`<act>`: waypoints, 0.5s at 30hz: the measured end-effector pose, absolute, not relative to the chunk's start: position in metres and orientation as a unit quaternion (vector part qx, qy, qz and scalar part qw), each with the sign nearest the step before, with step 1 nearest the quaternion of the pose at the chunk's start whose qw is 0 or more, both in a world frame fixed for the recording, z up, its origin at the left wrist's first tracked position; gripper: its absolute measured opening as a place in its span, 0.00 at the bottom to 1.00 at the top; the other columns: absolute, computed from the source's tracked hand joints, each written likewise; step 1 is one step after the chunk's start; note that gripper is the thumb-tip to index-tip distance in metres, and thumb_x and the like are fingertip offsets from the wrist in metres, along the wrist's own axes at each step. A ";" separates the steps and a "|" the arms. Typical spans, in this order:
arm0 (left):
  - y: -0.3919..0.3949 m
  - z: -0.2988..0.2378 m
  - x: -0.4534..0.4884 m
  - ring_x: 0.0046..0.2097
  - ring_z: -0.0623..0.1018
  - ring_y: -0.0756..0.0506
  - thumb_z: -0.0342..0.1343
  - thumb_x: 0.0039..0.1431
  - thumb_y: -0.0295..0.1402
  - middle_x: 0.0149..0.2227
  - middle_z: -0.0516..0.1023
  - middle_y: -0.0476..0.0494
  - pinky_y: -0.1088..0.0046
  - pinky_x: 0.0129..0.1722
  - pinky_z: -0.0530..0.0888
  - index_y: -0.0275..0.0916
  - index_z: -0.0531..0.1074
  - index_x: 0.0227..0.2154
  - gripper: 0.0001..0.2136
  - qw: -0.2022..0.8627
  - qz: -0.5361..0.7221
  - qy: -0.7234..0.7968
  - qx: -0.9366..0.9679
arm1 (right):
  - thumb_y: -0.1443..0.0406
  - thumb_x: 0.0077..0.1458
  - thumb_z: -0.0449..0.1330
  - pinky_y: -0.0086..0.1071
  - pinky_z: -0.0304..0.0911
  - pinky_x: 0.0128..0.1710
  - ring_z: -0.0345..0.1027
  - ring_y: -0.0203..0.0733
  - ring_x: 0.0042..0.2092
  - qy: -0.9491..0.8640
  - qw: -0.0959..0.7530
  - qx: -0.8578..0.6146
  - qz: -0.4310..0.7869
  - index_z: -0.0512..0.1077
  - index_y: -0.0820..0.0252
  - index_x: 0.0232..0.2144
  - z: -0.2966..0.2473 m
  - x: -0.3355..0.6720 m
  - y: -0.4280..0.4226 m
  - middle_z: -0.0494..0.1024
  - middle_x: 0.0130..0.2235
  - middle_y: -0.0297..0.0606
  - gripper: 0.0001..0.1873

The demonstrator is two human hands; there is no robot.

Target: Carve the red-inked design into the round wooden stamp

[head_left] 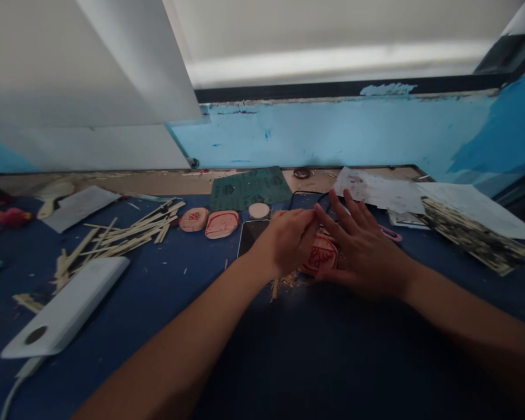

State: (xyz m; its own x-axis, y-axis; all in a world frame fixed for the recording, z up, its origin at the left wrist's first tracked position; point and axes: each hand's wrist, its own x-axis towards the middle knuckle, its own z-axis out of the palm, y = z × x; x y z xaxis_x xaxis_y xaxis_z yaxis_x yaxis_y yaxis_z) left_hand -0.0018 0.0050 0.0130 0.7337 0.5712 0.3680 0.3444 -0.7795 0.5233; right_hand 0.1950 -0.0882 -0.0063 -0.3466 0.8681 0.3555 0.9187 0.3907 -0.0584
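Note:
A pale wooden slice with a red drawing (322, 256) lies on the blue tabletop between my hands. My right hand (367, 254) is spread over its right side, fingers apart, with the thumb close to the lower edge. At the slice's left, my left hand (284, 239) has its fingers bent and pressed together, the tips close to the right hand's index finger. Whether anything is inside the left hand is hidden. Wood shavings (289, 280) are scattered just below the slice. A dark-screened phone (250, 234) lies partly behind the left hand.
Two more red-marked wooden slices (221, 224) and a plain round one (259, 211) sit left, before a green sheet (250, 189). Thin wooden sticks (126, 236) and a white corded device (67, 309) are further left. A blackened stick bundle (476, 236) and papers (376, 189) lie right.

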 end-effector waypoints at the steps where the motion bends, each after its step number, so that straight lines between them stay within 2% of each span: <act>1: 0.002 0.014 -0.002 0.43 0.81 0.43 0.43 0.75 0.33 0.40 0.83 0.39 0.64 0.48 0.76 0.37 0.76 0.38 0.16 0.245 0.269 0.244 0.899 | 0.39 0.55 0.66 0.77 0.39 0.69 0.25 0.76 0.77 -0.819 0.174 -0.542 -0.077 0.35 0.50 0.78 -0.005 0.193 -0.090 0.36 0.79 0.54 0.64; 4: -0.011 0.018 -0.002 0.46 0.82 0.42 0.42 0.73 0.32 0.44 0.84 0.41 0.62 0.50 0.78 0.39 0.77 0.42 0.16 0.351 0.255 0.195 0.880 | 0.39 0.53 0.68 0.77 0.41 0.69 0.26 0.77 0.77 -0.822 0.196 -0.529 -0.080 0.38 0.49 0.78 0.003 0.186 -0.097 0.40 0.79 0.53 0.65; 7: -0.025 0.023 0.000 0.58 0.79 0.40 0.53 0.71 0.36 0.57 0.81 0.44 0.62 0.60 0.76 0.43 0.75 0.57 0.16 0.432 0.230 0.100 0.866 | 0.45 0.55 0.69 0.77 0.42 0.69 0.24 0.76 0.77 -0.833 0.211 -0.503 -0.087 0.47 0.48 0.76 0.013 0.177 -0.107 0.42 0.79 0.49 0.56; 10: -0.037 0.024 0.004 0.69 0.71 0.41 0.62 0.67 0.37 0.65 0.75 0.48 0.64 0.69 0.68 0.46 0.78 0.50 0.11 0.447 0.239 0.040 0.861 | 0.49 0.56 0.69 0.76 0.40 0.71 0.23 0.73 0.78 -0.860 0.210 -0.458 -0.074 0.55 0.42 0.74 0.020 0.169 -0.115 0.42 0.79 0.42 0.48; 12: -0.041 0.024 0.006 0.70 0.69 0.41 0.60 0.68 0.36 0.68 0.71 0.47 0.64 0.71 0.66 0.45 0.78 0.49 0.10 0.441 0.227 0.052 0.867 | 0.48 0.55 0.69 0.75 0.39 0.71 0.24 0.72 0.78 -0.872 0.217 -0.434 -0.065 0.54 0.41 0.73 0.021 0.166 -0.117 0.38 0.80 0.41 0.49; 15: -0.040 0.020 0.007 0.69 0.70 0.42 0.52 0.72 0.37 0.69 0.70 0.44 0.62 0.71 0.67 0.44 0.74 0.58 0.15 0.430 0.218 0.088 0.871 | 0.54 0.61 0.66 0.69 0.43 0.73 0.29 0.69 0.78 -0.868 0.233 -0.434 -0.071 0.53 0.43 0.74 0.013 0.167 -0.114 0.35 0.80 0.41 0.45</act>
State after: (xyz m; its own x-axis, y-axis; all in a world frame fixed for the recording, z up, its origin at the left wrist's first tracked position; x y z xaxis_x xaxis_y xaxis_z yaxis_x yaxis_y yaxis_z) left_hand 0.0068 -0.0400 0.0202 0.8891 0.3415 0.3047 -0.0344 -0.6141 0.7885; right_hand 0.1670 -0.1144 0.0134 -0.5155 0.7192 0.4659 0.7855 0.6138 -0.0784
